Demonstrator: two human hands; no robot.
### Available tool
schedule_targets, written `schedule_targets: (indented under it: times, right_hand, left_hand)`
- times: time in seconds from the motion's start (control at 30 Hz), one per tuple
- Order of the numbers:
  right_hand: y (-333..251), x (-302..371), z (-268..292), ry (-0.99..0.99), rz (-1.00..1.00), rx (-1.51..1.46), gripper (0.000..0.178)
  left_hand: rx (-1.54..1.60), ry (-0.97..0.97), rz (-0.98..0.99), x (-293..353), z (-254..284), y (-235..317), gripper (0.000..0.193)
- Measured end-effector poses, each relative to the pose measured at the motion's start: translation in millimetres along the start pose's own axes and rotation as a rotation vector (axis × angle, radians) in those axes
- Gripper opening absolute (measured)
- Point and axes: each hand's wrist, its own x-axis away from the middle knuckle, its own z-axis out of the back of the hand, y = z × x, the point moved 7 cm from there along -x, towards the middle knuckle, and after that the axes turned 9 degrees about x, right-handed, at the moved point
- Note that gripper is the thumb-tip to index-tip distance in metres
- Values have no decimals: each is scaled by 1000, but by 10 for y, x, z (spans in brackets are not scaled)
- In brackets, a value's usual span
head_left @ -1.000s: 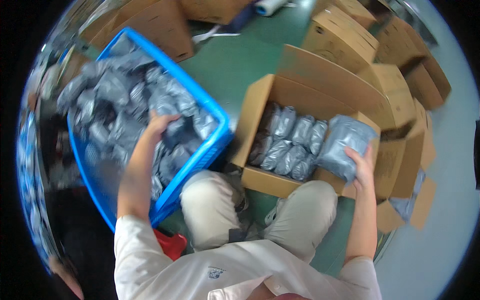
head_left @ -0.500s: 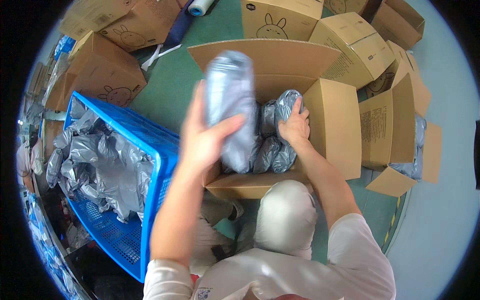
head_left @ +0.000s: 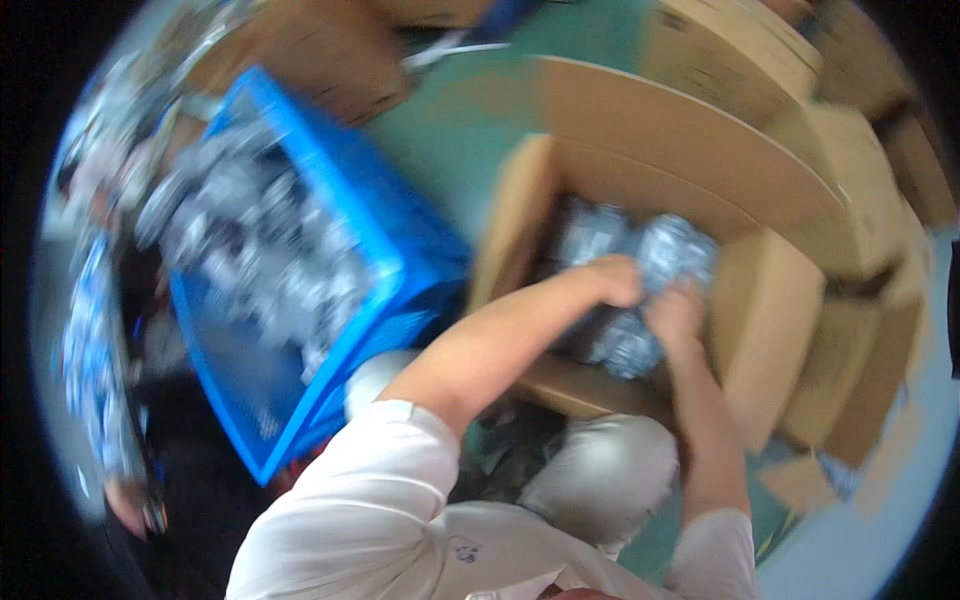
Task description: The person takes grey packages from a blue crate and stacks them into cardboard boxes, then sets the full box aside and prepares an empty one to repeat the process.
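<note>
The green floor spreads beneath everything. On the person's left stands a blue crate, set obliquely, heaped with grey bagged packages whose outlines blur together. Just right of it, in front of the person's knees, an open cardboard box faces upward, its far flap raised and its right-hand flap folded outward. More brown cartons crowd behind and to the right of it. At the far left edge another person's blue patterned sleeve and hand show beside the crate.

Inside the open box lie shiny grey bundles: one toward the far left, another nearer the person. Both of the wearer's hands are down in the box, close together, the left forearm slanting in across the near left corner. The grey package they reach lies in the right half of the box, just beyond them. Its long axis seems to run away from the person, toward the far wall, though blur leaves this uncertain. The left hand is at its near left side; the right hand is at its near end. Whether the fingers grip it, I cannot tell.
</note>
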Motion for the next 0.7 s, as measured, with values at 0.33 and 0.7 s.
schedule_targets:
  times: [0.33, 0.7]
  right_hand:
    - [-347, 919, 964, 37, 171, -981, 42]
    - [-1015, 1448, 2046, 115, 305, -836, 40]
  left_hand:
    - [229, 1120, -80, 3549, 1994, -663, 29]
    - [-3, 721, 924, 4401, 911, -3848, 136]
